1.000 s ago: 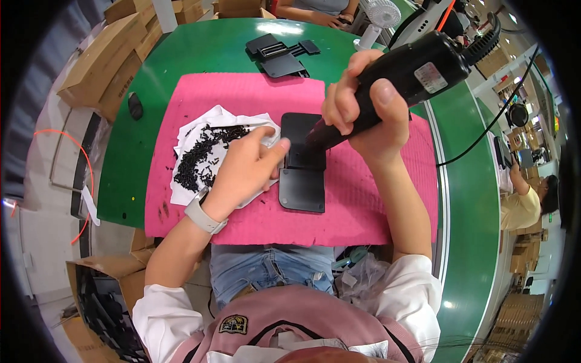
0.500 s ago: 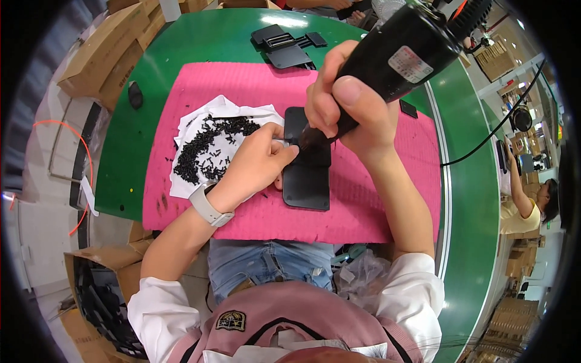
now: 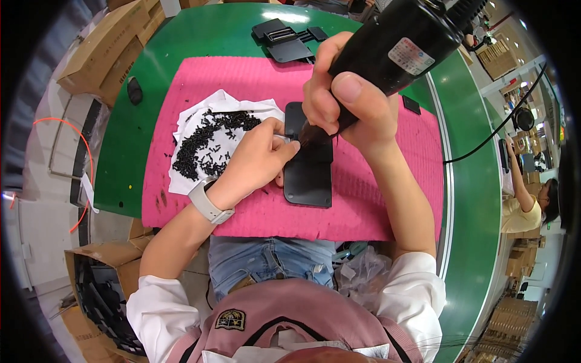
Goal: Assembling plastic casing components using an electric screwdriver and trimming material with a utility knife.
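My right hand (image 3: 357, 100) is wrapped round a black electric screwdriver (image 3: 396, 51), tilted with its tip down to the left. The tip meets a flat black plastic part (image 3: 307, 184) lying on the pink foam mat (image 3: 375, 209). At this part's left edge, my left hand (image 3: 260, 154) has thumb and forefinger closed close to the screwdriver's tip; the other fingers curl against the part's side. Whether a screw sits under the tip is hidden. Beside my left hand, many small black screws (image 3: 190, 157) are heaped on a white cloth (image 3: 181, 184).
More black plastic parts (image 3: 290, 51) lie at the green table's (image 3: 121, 175) far edge. A small black rectangular piece (image 3: 411, 104) sits on the mat's right side. The screwdriver's cable (image 3: 484, 142) hangs at the right. An open carton (image 3: 112, 254) stands at lower left. Another person (image 3: 521, 212) is far right.
The mat and the things on it appear slightly higher in the picture. Both hands keep their grip, and the screwdriver's tip stays at the same spot on the black part.
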A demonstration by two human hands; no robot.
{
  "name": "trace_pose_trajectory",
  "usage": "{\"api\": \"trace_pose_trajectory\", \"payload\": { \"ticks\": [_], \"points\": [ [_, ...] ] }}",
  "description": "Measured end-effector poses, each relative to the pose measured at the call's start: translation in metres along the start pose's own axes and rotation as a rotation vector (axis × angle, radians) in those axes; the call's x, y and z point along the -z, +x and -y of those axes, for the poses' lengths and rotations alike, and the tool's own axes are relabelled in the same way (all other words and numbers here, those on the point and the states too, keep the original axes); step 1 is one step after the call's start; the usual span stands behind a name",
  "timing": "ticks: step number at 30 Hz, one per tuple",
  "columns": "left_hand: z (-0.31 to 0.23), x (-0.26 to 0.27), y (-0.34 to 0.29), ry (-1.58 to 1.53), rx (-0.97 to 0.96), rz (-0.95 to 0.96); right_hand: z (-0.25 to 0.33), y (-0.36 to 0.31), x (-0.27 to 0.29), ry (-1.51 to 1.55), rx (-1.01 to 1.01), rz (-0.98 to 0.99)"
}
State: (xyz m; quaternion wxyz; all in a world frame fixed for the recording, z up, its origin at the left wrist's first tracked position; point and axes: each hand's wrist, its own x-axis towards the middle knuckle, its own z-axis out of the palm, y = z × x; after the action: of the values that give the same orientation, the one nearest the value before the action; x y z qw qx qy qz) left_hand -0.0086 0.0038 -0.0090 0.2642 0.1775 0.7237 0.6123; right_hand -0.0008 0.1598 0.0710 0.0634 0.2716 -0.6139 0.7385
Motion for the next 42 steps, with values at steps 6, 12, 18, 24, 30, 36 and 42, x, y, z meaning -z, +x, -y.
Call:
{"api": "trace_pose_trajectory", "payload": {
  "ticks": [6,12,18,24,30,36,42],
  "points": [
    [0.000,0.000,-0.001,0.001,0.001,0.000,-0.001,0.000,0.003,0.020,-0.004,0.028],
    [0.005,0.000,0.001,-0.005,-0.002,-0.007,-0.002,-0.001,0.004,0.042,0.030,0.088],
    [0.002,0.000,-0.001,-0.003,-0.028,-0.003,-0.003,0.000,0.001,-0.019,-0.016,0.123],
    [-0.002,-0.002,-0.003,-0.003,-0.012,-0.007,-0.005,-0.002,0.001,-0.026,0.003,0.115],
    [0.000,0.000,0.001,-0.030,0.004,-0.001,-0.005,0.002,0.003,0.057,-0.008,0.103],
    [0.005,-0.001,0.005,-0.020,-0.017,0.002,0.013,-0.004,-0.007,-0.007,-0.040,-0.024],
    [0.005,-0.010,0.003,-0.018,-0.073,-0.027,0.025,-0.021,-0.003,-0.137,0.035,-0.115]
  ]
}}
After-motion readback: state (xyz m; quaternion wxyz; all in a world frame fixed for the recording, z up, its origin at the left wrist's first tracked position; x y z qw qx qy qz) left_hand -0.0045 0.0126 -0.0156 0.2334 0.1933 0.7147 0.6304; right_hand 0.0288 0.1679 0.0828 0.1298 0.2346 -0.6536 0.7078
